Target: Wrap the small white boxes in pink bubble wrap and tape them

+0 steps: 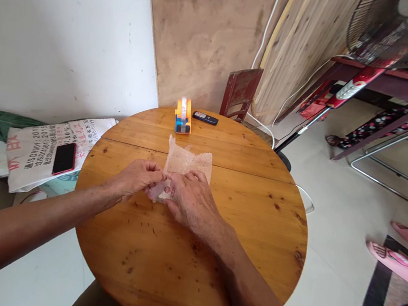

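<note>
A piece of translucent bubble wrap (191,161) lies on the round wooden table (240,217), its far part spread flat. The near part is folded around a small item with reddish marks (167,189), which shows only dimly through the plastic. My left hand (143,178) is closed in a pinch at the left edge of the fold. Over the right side of the bundle, my right hand (193,196) is curled with its thumb toward me, holding the wrap. My fingers hide part of the bundle.
Beyond the wrap stand an orange and blue tape dispenser (183,116) and a black remote control (205,118). Left of the table, a phone (64,158) rests on a printed white sack (33,149). A wooden chair (240,93) and a standing fan (353,89) are behind.
</note>
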`<state>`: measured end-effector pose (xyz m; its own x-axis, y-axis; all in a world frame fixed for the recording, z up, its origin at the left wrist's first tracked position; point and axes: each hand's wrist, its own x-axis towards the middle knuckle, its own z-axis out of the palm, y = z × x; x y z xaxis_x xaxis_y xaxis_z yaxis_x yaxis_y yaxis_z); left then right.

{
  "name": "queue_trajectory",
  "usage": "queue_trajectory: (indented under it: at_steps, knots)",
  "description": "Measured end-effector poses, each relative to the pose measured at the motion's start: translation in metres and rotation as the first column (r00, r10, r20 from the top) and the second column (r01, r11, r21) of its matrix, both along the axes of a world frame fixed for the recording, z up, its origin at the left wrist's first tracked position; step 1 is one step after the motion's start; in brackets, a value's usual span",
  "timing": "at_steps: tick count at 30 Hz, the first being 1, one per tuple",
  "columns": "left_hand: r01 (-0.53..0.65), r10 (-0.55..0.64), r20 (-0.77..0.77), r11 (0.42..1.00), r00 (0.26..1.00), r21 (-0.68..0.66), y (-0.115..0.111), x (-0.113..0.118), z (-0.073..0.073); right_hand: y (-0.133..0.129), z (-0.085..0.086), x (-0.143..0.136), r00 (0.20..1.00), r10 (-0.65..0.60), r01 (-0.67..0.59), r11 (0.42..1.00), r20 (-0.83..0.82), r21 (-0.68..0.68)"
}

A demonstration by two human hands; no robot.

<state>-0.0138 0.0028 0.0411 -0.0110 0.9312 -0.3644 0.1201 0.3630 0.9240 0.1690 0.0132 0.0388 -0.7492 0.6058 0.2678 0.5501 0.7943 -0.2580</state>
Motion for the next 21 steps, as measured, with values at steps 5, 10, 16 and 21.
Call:
queue_trajectory:
  at_steps: [5,10,16,21]
  knots:
    - [-0.058,0.058,0.008,0.997,0.998,0.042,0.003,0.001,-0.002,0.000,0.002,0.001,0.999,0.015,-0.016,1.000,0.032,0.021]
    - [-0.015,0.015,0.035,1.000,0.999,-0.003,0.005,0.003,0.001,-0.001,0.007,0.000,0.995,0.036,-0.038,0.999,0.093,0.018]
    - [0.191,-0.189,0.029,0.976,0.982,-0.108,0.006,-0.001,0.020,-0.004,0.016,0.010,0.993,0.088,-0.082,0.994,0.084,-0.072]
    - [0.393,-0.391,-0.138,0.919,0.910,-0.015,-0.001,-0.001,0.023,-0.002,0.019,0.018,0.995,0.101,-0.097,0.986,0.023,-0.138]
